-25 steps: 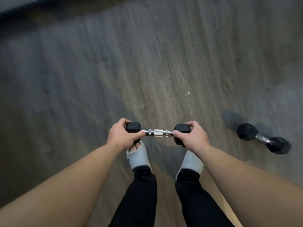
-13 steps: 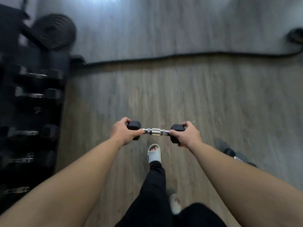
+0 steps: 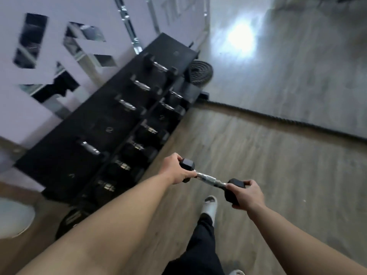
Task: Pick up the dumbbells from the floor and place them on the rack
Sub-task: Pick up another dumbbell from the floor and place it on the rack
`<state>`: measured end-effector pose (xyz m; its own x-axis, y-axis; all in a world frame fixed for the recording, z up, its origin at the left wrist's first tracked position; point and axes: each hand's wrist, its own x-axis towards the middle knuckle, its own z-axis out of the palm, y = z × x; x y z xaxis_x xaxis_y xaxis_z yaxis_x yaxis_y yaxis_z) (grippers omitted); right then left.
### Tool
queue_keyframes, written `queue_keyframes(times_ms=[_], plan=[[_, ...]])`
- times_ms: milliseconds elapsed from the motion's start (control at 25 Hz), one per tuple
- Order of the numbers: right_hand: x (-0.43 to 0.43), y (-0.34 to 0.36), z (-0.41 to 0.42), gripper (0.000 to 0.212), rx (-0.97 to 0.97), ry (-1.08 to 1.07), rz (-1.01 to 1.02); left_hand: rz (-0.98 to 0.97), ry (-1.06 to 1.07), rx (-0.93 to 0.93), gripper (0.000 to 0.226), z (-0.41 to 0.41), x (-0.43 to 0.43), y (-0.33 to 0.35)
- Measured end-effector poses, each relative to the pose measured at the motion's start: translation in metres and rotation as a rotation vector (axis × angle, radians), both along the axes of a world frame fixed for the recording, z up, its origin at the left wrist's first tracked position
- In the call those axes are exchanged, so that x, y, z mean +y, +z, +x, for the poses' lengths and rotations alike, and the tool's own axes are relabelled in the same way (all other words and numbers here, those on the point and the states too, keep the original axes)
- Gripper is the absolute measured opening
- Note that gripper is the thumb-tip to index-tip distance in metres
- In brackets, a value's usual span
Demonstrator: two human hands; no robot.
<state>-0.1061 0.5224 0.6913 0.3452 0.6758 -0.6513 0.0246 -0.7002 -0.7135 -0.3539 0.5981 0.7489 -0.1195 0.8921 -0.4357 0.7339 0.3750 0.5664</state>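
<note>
The left hand (image 3: 174, 172) and right hand (image 3: 247, 195) each wrap one black hexagonal head of a dumbbell (image 3: 208, 179), its ridged chrome handle bare between them. It hangs tilted above the wood floor (image 3: 268, 155), near the black rack (image 3: 111, 124) of dumbbells to the left.

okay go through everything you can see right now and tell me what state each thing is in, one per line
dumbbell: off the floor, carried level, not yet on the rack
left hand: closed on one dumbbell head
right hand: closed on the other head
rack: partly filled, open slots on the upper shelf
rope: stretched out along the floor
rope coil: coiled by the rack's far end
</note>
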Motion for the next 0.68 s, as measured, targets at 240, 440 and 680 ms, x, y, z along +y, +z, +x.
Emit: queue_keyframes(times_ms=[240, 440, 680], plan=[[0.001, 0.02, -0.17, 0.063, 0.081, 0.174, 0.006, -0.001, 0.151, 0.065, 0.082, -0.175, -0.042, 0.038], [0.025, 0.011, -0.337, 0.071, 0.147, 0.227, -0.014, 0.034, 0.173, 0.124, 0.093, -0.34, -0.027, 0.036], [0.046, -0.027, -0.534, 0.064, 0.183, 0.191, -0.093, -0.035, 0.083, 0.178, 0.074, -0.53, 0.017, 0.011]])
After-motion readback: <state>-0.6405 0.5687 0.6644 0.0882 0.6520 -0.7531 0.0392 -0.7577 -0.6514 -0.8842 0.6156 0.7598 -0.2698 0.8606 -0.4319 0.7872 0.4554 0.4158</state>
